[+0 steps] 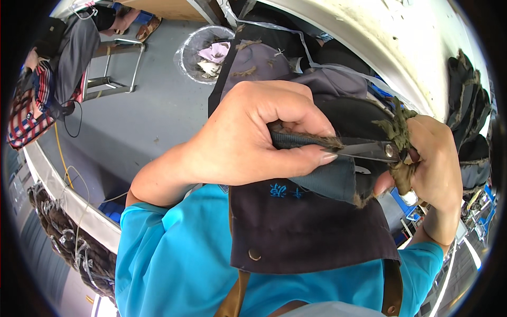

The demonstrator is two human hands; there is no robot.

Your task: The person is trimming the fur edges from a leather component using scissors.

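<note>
While the left hand (256,137) pinches a fur-edged, dark fabric strip (301,140) just beyond the dark apron (311,230), the right hand (435,158) grips cloth-wrapped scissors (376,151), blades pointing left along it

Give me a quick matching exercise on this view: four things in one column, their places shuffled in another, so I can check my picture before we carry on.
Things
1. scissors
2. dark fabric piece
3. apron
4. waste bin

Places
A. on the grey floor
B. in the right hand
C. over the bright blue shirt
D. pinched in the left hand

Right pairs: 1-B, 2-D, 3-C, 4-A
</note>
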